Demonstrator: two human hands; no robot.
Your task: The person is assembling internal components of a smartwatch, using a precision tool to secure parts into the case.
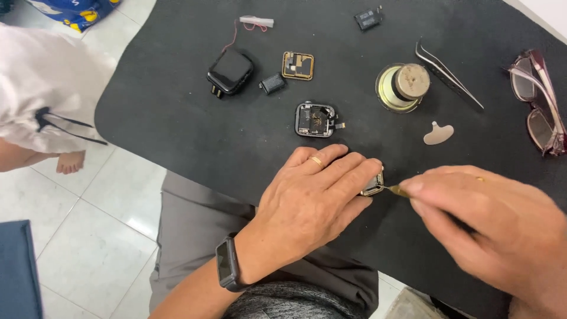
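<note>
A small watch case [373,185] is held down on the black mat [177,118] of the tabletop by the left hand [313,198], near the front edge. The left fingers [348,171] are pressed together and laid flat over the case, so only its right corner is seen. A thin tool [397,190] is pinched in the fingers of the right hand [490,224], and its tip is touching that corner of the case. How much of the tool is hidden in the hand cannot be told.

It is judged that the tip is being worked into the edge of the case. For this to be done well, the case should be kept firmly pressed so that it does not slide, and the tool should be kept low and nearly flat. Only light force should be given, because a slip could scratch the case or hit the left fingertips.

Farther back on the mat, another opened case [316,120], a black screen [230,72], a gold frame [297,65], a round pot [403,87], tweezers [449,75] and glasses [538,100] are lying well apart from the hands.
</note>
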